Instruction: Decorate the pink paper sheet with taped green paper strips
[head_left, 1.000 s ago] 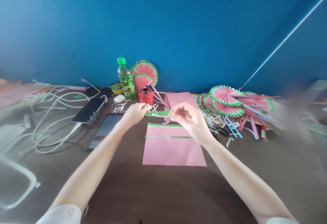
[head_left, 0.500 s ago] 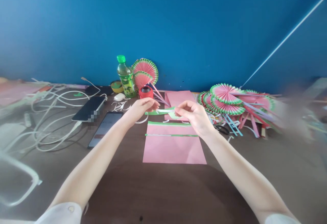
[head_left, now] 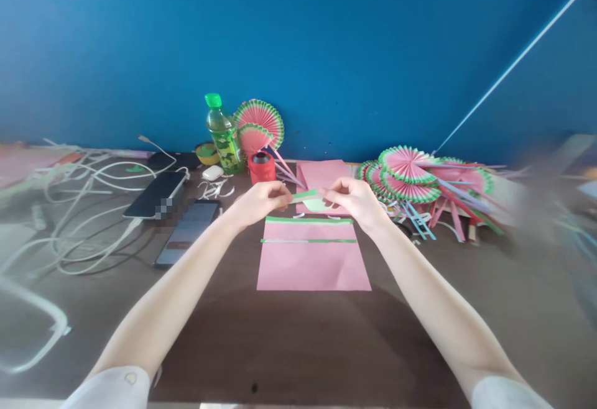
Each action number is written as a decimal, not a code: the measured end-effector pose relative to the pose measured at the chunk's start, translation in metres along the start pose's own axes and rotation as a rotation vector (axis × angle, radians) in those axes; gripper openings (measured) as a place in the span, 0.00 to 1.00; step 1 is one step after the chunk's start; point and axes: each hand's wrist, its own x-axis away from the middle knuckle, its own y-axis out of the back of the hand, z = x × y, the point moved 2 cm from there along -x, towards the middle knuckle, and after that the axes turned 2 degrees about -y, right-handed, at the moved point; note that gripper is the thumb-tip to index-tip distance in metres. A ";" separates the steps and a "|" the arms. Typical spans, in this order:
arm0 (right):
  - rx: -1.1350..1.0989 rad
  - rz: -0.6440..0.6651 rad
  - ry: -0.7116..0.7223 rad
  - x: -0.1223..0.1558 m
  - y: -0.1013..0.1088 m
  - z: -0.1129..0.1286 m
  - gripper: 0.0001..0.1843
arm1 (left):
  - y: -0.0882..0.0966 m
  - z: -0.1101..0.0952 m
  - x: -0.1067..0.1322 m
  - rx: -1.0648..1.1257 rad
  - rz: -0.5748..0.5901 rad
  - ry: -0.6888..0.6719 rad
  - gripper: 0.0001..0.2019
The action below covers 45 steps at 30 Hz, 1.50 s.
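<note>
My left hand and my right hand are raised over the table, both pinched on the ends of a thin green paper strip stretched between them. Directly below lies a pink paper sheet with a green strip along its top edge and another green strip across it. A second pink sheet lies behind the hands.
A green-capped bottle, a red tape roll and a pink-green paper fan stand by the blue wall. More fans and paper strips pile at right. Two phones and white cables lie at left.
Both hands have come closer together and slightly away from me, still holding the green strip. The view has shifted a little, so the table objects sit higher and further left.
</note>
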 end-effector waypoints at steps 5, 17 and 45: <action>0.287 0.107 -0.074 0.003 0.013 -0.009 0.16 | -0.019 0.003 -0.006 -0.203 0.100 0.023 0.12; 0.670 0.411 -0.171 0.006 0.036 -0.034 0.10 | -0.065 0.002 -0.023 -0.489 0.369 0.079 0.10; 0.990 0.578 -0.287 0.000 0.034 -0.041 0.08 | -0.084 0.009 -0.026 -0.669 0.455 0.107 0.11</action>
